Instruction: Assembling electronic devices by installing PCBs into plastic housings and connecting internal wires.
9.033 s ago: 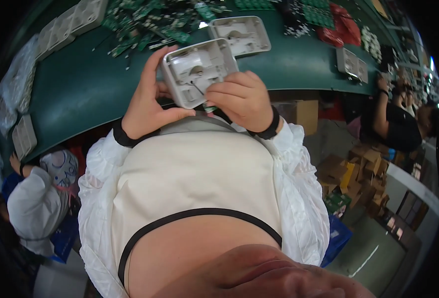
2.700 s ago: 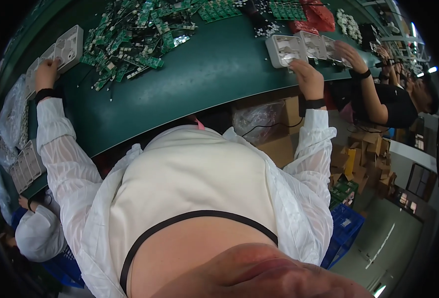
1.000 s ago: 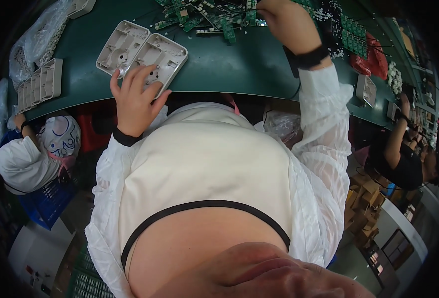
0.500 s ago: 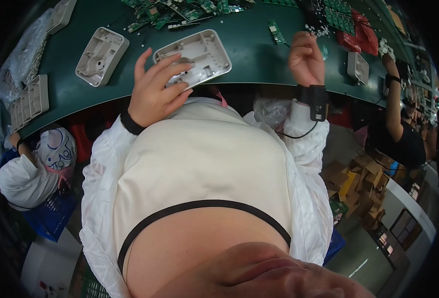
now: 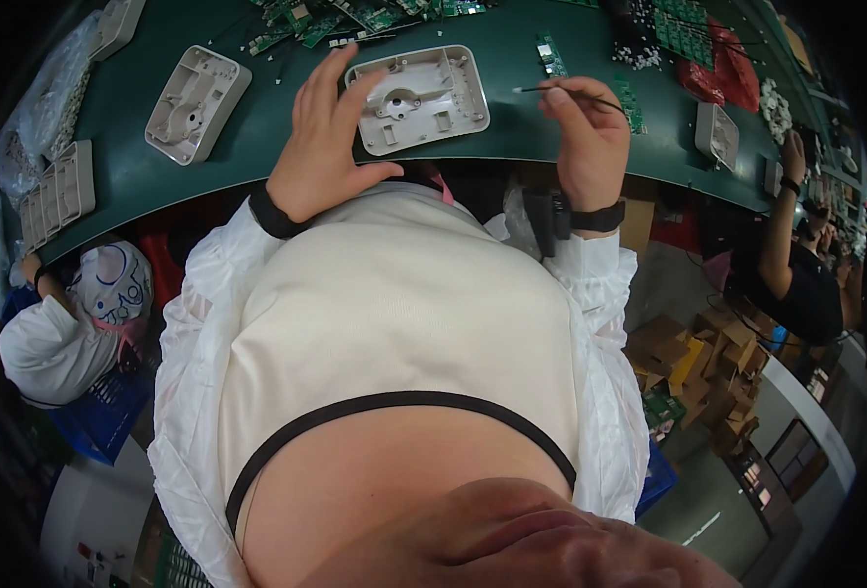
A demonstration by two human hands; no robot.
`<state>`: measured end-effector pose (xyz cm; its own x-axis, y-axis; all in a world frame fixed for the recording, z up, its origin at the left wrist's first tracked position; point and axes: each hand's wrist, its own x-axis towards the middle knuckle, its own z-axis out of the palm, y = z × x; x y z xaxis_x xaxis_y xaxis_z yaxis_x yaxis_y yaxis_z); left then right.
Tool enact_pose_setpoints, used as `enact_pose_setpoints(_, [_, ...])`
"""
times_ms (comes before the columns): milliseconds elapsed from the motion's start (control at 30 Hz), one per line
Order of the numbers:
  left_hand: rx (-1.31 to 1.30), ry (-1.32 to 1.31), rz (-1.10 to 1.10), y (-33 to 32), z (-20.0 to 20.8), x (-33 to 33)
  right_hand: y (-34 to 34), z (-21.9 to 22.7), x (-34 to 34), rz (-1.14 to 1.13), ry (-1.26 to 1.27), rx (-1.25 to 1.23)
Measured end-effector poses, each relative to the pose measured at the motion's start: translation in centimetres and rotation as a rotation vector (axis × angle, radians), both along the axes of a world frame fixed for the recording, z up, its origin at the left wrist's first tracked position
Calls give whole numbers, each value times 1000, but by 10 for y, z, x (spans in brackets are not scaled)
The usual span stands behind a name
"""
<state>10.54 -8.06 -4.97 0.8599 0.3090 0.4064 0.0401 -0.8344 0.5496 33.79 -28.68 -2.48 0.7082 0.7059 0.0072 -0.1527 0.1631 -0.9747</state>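
A light grey plastic housing (image 5: pixel 458 108) lies on the green table, its ribbed inner side facing up. At its left edge my left hand (image 5: pixel 323 137) is open, fingers spread and partly over the rim; whether it touches cannot be told. To the right of the housing, my right hand (image 5: pixel 592 142) is raised near the table's front edge. Its thumb and fingers pinch a thin black cable (image 5: pixel 534 90) with a small white tip pointing left. A narrow green circuit board (image 5: pixel 551 57) lies beyond that hand.
Another grey housing (image 5: pixel 198 106) lies to the left. Circuit boards (image 5: pixel 355 18) are heaped at the back, near black cables with white ends (image 5: pixel 639 54) and a red plastic bag (image 5: pixel 722 73). People sit on both sides; one hand (image 5: pixel 794 157) reaches in at the right.
My right hand has come left and nearer from the white-ended cables, now with a cable in it. The housing has shifted right and turned, and my left hand's fingers have spread off it.
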Motion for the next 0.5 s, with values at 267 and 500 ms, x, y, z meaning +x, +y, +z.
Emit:
enact_pose_setpoints(267, [-312, 30, -6, 2, 5, 9, 31, 0, -43, 85, -533, -183])
enact_pose_setpoints(500, [-236, -35, -22, -4, 17, 20, 39, -2, -57, 36, -685, -189])
